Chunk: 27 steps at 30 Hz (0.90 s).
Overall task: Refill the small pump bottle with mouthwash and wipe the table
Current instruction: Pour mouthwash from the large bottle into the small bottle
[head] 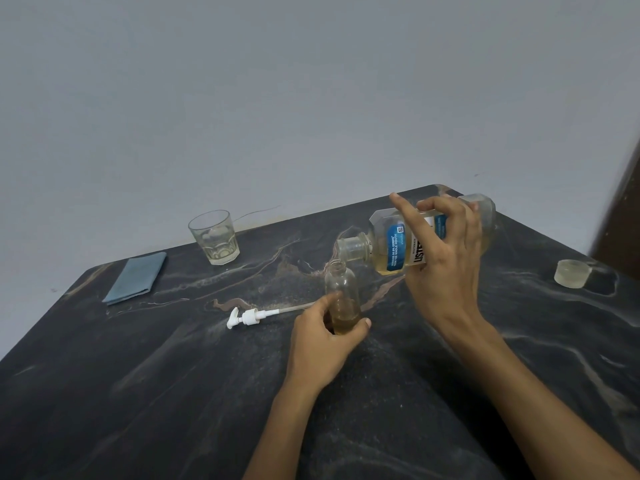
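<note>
A small clear bottle [341, 287] stands upright on the dark marbled table [173, 375], open at the top, with amber liquid in its lower part. My left hand [320, 344] grips its base. My right hand [446, 258] holds a large mouthwash bottle [391, 245] tipped on its side, its open mouth just above the small bottle's neck; yellowish liquid lies along its lower side. My index finger sticks out straight. The white pump head [247, 317] with its tube lies on the table left of the small bottle.
A folded blue-grey cloth [136, 277] lies at the table's far left. A glass tumbler [214, 237] stands near the back edge. The mouthwash cap [573, 273] sits at the right. A grey wall is behind the table.
</note>
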Each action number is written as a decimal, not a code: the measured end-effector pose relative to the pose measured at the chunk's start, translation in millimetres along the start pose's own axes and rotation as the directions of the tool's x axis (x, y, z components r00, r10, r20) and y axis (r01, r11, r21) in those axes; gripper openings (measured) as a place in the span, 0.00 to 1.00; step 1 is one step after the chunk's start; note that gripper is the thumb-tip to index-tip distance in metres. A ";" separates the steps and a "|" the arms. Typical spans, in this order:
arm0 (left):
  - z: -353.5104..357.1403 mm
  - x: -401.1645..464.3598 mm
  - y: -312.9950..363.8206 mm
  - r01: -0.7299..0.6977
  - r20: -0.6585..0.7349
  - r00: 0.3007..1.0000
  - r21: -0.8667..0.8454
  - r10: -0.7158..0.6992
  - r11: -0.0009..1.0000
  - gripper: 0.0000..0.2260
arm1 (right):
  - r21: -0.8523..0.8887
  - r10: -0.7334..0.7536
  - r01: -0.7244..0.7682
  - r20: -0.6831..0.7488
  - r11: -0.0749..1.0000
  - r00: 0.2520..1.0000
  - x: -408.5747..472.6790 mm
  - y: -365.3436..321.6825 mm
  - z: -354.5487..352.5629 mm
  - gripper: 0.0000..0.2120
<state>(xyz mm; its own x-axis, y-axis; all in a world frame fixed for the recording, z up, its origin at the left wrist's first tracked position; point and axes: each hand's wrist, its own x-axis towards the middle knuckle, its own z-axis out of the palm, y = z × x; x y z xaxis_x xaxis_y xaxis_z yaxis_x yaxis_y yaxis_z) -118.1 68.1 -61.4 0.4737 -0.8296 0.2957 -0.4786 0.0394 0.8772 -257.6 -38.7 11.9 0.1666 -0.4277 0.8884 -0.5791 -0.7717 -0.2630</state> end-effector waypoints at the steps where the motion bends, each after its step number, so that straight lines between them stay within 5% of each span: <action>1: 0.4 -0.1 -0.2 0.003 -0.006 1.000 -0.006 -0.003 1.000 0.21 | -0.002 -0.002 0.002 -0.002 1.000 1.000 -0.1 0.2 0.2 0.45; 17: 0.6 0.6 -1.6 0.024 -0.017 1.000 0.029 -0.023 0.999 0.18 | -0.013 -0.012 0.012 -0.025 1.000 1.000 -1.3 0.4 0.7 0.46; 27: 0.4 -0.1 -1.5 0.011 -0.003 1.000 -0.005 -0.011 1.000 0.29 | -0.004 -0.005 0.005 -0.014 1.000 1.000 -0.2 -0.6 0.3 0.46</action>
<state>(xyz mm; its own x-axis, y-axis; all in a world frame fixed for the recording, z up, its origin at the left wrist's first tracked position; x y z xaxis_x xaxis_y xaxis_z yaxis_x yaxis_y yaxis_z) -117.8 67.9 -62.9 0.4811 -0.8282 0.2875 -0.4696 0.0334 0.8822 -257.1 -38.3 11.8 0.1583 -0.4174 0.8948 -0.5815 -0.7718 -0.2572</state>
